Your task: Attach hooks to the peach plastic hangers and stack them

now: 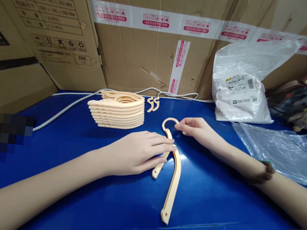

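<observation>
A cream plastic folding hanger [172,187] lies on the blue table, its two arms pointing toward me and its curved hook at the far end. My left hand [140,153] reaches across the shorter arm, thumb and fingers gripping near the joint; the fingers cover part of it. My right hand [193,127] pinches the free end of the hook between thumb and fingers. Behind my left hand is a neat stack of matching hanger pieces [117,112]. Two small loose hooks [153,104] lie just right of that stack.
A cable [66,109] runs along the back of the blue table [74,202]. Cardboard boxes [139,52] wall off the rear and left. At back right stands a white plastic bag [238,88] with a label; a clear plastic sheet [284,151] lies before it.
</observation>
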`<state>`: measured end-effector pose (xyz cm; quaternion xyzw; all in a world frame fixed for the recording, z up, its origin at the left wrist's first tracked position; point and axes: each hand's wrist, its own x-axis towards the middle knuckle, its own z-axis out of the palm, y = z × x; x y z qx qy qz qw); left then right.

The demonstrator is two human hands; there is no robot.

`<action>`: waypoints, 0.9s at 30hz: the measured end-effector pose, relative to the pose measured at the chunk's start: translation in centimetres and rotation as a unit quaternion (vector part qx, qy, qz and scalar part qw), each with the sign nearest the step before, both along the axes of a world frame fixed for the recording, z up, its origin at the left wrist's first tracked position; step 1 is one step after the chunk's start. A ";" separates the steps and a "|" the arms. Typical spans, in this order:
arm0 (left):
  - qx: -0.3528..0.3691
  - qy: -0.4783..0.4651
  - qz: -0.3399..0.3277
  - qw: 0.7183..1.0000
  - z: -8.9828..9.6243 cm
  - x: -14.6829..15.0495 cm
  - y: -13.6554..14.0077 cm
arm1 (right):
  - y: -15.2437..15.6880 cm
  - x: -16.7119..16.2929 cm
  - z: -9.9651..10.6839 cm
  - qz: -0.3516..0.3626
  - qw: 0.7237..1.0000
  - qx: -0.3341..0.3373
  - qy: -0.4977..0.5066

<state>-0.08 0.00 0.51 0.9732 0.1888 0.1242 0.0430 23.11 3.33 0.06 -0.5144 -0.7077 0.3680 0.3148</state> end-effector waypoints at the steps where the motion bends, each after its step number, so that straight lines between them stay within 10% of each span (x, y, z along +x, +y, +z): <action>1: -0.002 0.004 0.003 1.000 0.0 0.0 0.0 | -0.1 -0.1 0.1 -0.006 0.999 -0.010 0.035; 15: 0.017 0.004 0.016 1.000 0.2 -0.4 0.1 | -0.5 -0.1 0.6 0.044 0.992 -0.020 0.120; 27: 0.044 -0.014 0.072 0.996 0.1 -0.3 0.5 | -2.7 -0.1 2.1 0.317 0.933 -0.159 0.059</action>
